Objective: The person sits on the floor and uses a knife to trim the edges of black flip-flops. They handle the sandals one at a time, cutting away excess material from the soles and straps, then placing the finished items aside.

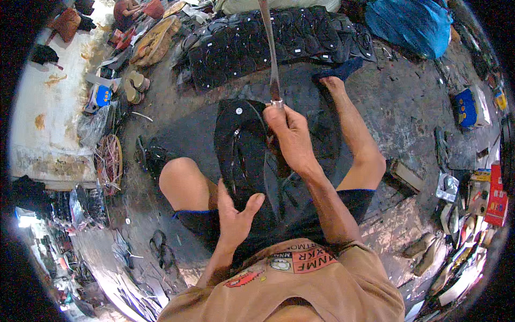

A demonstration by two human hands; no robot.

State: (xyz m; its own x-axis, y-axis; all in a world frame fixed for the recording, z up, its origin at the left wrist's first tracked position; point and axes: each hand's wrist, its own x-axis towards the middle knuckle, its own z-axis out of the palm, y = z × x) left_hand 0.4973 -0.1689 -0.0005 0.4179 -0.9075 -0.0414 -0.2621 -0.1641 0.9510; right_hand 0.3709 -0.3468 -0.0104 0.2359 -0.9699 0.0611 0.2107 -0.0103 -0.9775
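Note:
A large black flip-flop sandal point(228, 145) with a glossy strap and a small white round mark lies between my knees. My left hand point(234, 217) is at its near end, thumb on one side and fingers along the other, gripping it. In my right fist point(289, 134), just right of the sandal's far end, is a long narrow-bladed metal tool point(272, 59) with a shiny collar. The blade points up and away from me. Most of its handle is hidden in my fingers, so its exact kind is unclear.
Rows of black sandals point(257, 45) lie ahead on the dark floor. A blue plastic bundle point(410, 27) sits far right, a blue box point(472, 109) at the right. To the left are a round basket point(110, 161) and beige sandals point(137, 86). Another person point(126, 12) sits far left.

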